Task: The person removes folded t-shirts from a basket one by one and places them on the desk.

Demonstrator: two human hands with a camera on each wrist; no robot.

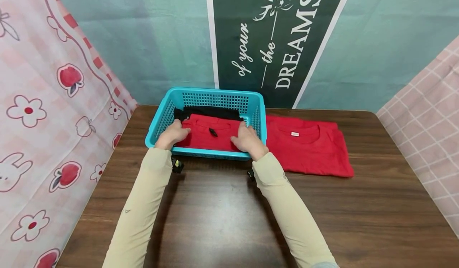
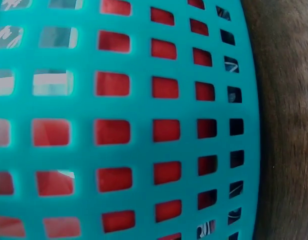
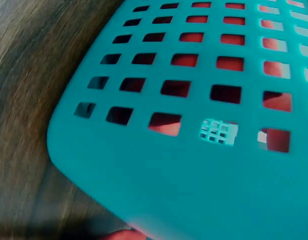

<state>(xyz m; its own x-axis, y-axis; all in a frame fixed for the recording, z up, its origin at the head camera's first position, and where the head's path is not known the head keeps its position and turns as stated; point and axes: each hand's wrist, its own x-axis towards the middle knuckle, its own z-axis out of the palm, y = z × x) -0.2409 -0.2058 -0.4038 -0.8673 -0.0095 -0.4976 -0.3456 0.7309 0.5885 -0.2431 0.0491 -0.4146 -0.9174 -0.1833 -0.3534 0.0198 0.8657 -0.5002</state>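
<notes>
In the head view, a folded red T-shirt (image 1: 211,140) with a small black mark near its collar lies inside a turquoise plastic basket (image 1: 211,153). My left hand (image 1: 173,134) holds its left side, thumb over the cloth. At the opposite side my right hand (image 1: 249,139) grips the shirt, its thumb also on top. The other fingertips of both hands are hidden. Behind the red shirt, black cloth (image 1: 211,111) lies in the basket. Red fabric shows through the basket wall (image 2: 144,105) in the left wrist view and through its holes in the right wrist view.
Right of the basket, another folded red T-shirt (image 1: 308,150) with a white collar label lies on the brown wooden table (image 1: 215,212). A printed green curtain (image 1: 143,41) hangs behind, with a pink patterned curtain (image 1: 43,140) on the left and a pink checked one (image 1: 430,112) on the right.
</notes>
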